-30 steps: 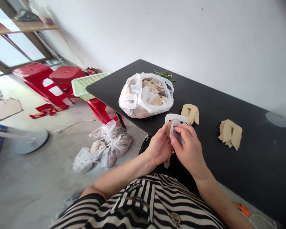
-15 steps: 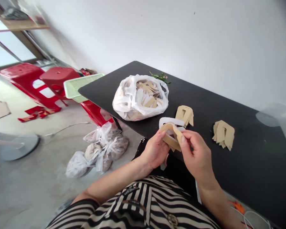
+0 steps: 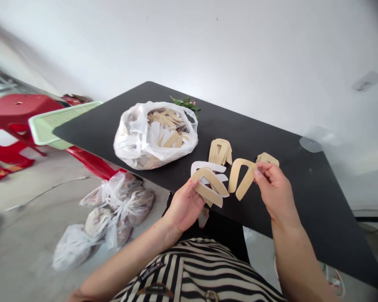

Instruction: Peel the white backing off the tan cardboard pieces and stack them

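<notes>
Landmark: an open white plastic carrier bag (image 3: 129, 142) is set on the long black tabletop (image 3: 305, 218); tan and white cut-out pieces (image 3: 168, 121) are heaped in its mouth.
Hands: both are kept apart from each other, to the right of the bag and nearer the wearer, and each is closed on something.
Left hand (image 3: 187, 207): a few tan, flat, U-shaped pieces (image 3: 208, 195) are gripped between thumb and fingers, overlapped and fanned; how many cannot be told.
White pieces: white U-shaped shapes (image 3: 204, 164) are seen just beyond the gripped tan ones, on the bag's side, and are partly covered by them.
Right hand (image 3: 277, 188): a single tan U-shaped piece (image 3: 247, 184) is pinched by its upper right corner, farther right of the bag, with its two legs pointed toward the wearer.
Near pile: a small tan stack of U-shaped pieces (image 3: 214, 154) is laid just right of the bag.
Far pile: another tan stack (image 3: 267, 157) is placed farther right of the bag, partly hidden by the right hand.
Sprig: a green leafy sprig with pink bits (image 3: 187, 103) is laid just behind the bag.
Basket: a pale green plastic basket (image 3: 34, 132) is seen left of the bag, beyond the table edge.
Floor: tied, filled, translucent plastic bags (image 3: 72, 245) are clustered below the bag, to its left.
</notes>
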The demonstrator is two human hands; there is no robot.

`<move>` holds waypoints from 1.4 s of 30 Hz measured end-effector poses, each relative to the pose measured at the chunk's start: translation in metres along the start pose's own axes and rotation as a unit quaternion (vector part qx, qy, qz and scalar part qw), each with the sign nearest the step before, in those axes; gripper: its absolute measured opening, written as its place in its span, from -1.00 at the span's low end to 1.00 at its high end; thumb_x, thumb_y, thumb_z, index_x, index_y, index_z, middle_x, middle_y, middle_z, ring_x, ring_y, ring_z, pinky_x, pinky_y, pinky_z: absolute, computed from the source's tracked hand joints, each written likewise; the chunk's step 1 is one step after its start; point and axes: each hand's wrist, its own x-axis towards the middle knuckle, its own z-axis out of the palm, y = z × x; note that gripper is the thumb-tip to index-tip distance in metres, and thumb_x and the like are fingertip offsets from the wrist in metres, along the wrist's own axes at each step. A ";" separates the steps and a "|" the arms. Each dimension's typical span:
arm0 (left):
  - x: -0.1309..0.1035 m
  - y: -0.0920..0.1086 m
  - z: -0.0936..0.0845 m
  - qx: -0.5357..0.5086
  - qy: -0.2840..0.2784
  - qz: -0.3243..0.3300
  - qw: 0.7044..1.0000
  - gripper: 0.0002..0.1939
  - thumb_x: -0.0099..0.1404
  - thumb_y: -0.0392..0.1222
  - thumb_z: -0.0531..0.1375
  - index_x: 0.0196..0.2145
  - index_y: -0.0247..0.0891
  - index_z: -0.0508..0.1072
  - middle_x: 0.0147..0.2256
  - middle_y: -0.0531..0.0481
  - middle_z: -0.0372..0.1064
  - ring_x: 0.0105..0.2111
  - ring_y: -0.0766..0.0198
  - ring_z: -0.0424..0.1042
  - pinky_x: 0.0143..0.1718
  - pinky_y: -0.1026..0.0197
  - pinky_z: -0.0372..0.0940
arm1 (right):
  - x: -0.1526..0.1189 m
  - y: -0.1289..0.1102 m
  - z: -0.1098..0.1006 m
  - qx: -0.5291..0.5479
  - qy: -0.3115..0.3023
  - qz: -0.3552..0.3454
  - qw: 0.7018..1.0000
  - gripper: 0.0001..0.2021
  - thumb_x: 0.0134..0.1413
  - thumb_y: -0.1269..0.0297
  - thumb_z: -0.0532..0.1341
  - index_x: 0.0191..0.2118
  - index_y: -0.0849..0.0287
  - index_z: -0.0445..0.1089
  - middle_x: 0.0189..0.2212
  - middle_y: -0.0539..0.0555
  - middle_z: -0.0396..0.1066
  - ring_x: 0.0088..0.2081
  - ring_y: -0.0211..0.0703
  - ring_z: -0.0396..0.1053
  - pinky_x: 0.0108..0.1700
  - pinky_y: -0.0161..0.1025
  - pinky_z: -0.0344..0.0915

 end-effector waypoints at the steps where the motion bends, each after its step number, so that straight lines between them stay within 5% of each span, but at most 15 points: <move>1: 0.001 0.000 0.000 0.005 0.002 -0.006 1.000 -0.67 0.40 -0.22 0.22 0.07 -0.33 0.53 0.11 -0.20 0.50 0.16 0.01 0.43 0.20 0.05 0.31 | 0.003 0.005 -0.006 0.010 0.004 0.013 1.000 -0.73 0.21 0.08 0.31 -0.07 0.10 0.49 -0.28 0.07 0.53 -0.30 -0.12 0.49 -0.23 -0.11 0.47; 9: 0.007 0.005 0.007 0.042 0.009 -0.057 0.997 -0.63 0.44 -0.19 0.17 0.13 -0.36 0.51 0.16 -0.23 0.47 0.16 -0.01 0.44 0.17 0.02 0.37 | 0.049 0.049 -0.083 0.076 0.049 0.089 0.992 -0.67 0.05 0.04 0.41 -0.13 0.12 0.49 -0.42 -0.01 0.43 -0.46 -0.26 0.34 -0.40 -0.25 0.36; 12: 0.011 0.005 0.011 0.044 0.004 -0.082 0.996 -0.61 0.44 -0.18 0.16 0.15 -0.35 0.49 0.19 -0.23 0.44 0.17 -0.02 0.43 0.17 0.02 0.36 | 0.075 0.068 -0.099 0.080 0.020 0.120 0.989 -0.61 -0.02 0.00 0.44 -0.15 0.14 0.48 -0.44 -0.03 0.42 -0.49 -0.30 0.29 -0.42 -0.29 0.32; 18: 0.015 -0.001 0.017 0.033 -0.028 -0.097 0.994 -0.62 0.44 -0.18 0.13 0.10 -0.41 0.52 0.07 -0.29 0.53 0.09 -0.03 0.50 0.16 0.01 0.34 | 0.109 0.107 -0.105 -0.105 -0.022 0.130 0.986 -0.60 -0.04 0.00 0.40 -0.15 0.18 0.50 -0.50 0.01 0.42 -0.48 -0.19 0.35 -0.40 -0.18 0.25; 21: 0.016 -0.003 0.016 0.021 -0.022 -0.106 0.994 -0.60 0.43 -0.17 0.16 0.14 -0.37 0.50 0.09 -0.28 0.51 0.10 -0.02 0.49 0.18 -0.02 0.31 | 0.107 0.102 -0.104 -0.254 0.006 0.061 0.965 -0.72 0.04 0.10 0.36 -0.19 0.17 0.56 -0.25 0.21 0.48 -0.32 -0.06 0.43 -0.38 -0.08 0.15; 25: 0.016 -0.004 0.015 0.004 -0.004 -0.085 0.996 -0.62 0.42 -0.15 0.17 0.10 -0.39 0.51 0.12 -0.29 0.49 0.14 -0.03 0.45 0.21 0.00 0.29 | 0.064 0.048 -0.079 -0.395 0.066 -0.121 0.908 -0.74 0.23 0.15 0.25 -0.05 0.13 0.56 -0.05 0.32 0.45 -0.11 0.11 0.47 -0.30 0.00 0.22; 30: 0.014 -0.009 0.015 -0.030 0.005 -0.059 0.998 -0.68 0.44 -0.19 0.14 0.05 -0.36 0.53 0.05 -0.23 0.53 0.12 0.04 0.45 0.22 0.05 0.27 | -0.020 -0.025 0.001 -0.229 -0.054 -0.264 0.935 -0.79 0.31 0.24 0.25 0.03 0.05 0.44 -0.08 0.13 0.49 -0.28 -0.15 0.47 -0.15 -0.11 0.44; 35: 0.005 -0.012 0.013 -0.059 -0.012 -0.057 0.997 -0.65 0.48 -0.07 0.08 -0.07 -0.34 0.57 -0.06 -0.18 0.56 0.04 0.09 0.49 0.19 0.09 0.28 | -0.053 -0.034 0.060 -0.181 -0.126 -0.249 0.943 -0.78 0.29 0.19 0.28 0.00 0.07 0.38 -0.13 0.12 0.46 -0.20 -0.07 0.48 -0.15 -0.09 0.49; 42: -0.009 -0.005 0.003 -0.064 -0.035 -0.034 0.997 -0.65 0.46 -0.05 0.09 -0.06 -0.34 0.57 -0.03 -0.22 0.55 0.17 0.01 0.41 0.26 0.06 0.20 | -0.059 -0.039 0.077 -0.192 -0.153 -0.256 0.935 -0.87 0.35 0.23 0.21 -0.05 0.09 0.38 -0.17 0.10 0.47 -0.16 -0.06 0.49 -0.11 -0.10 0.46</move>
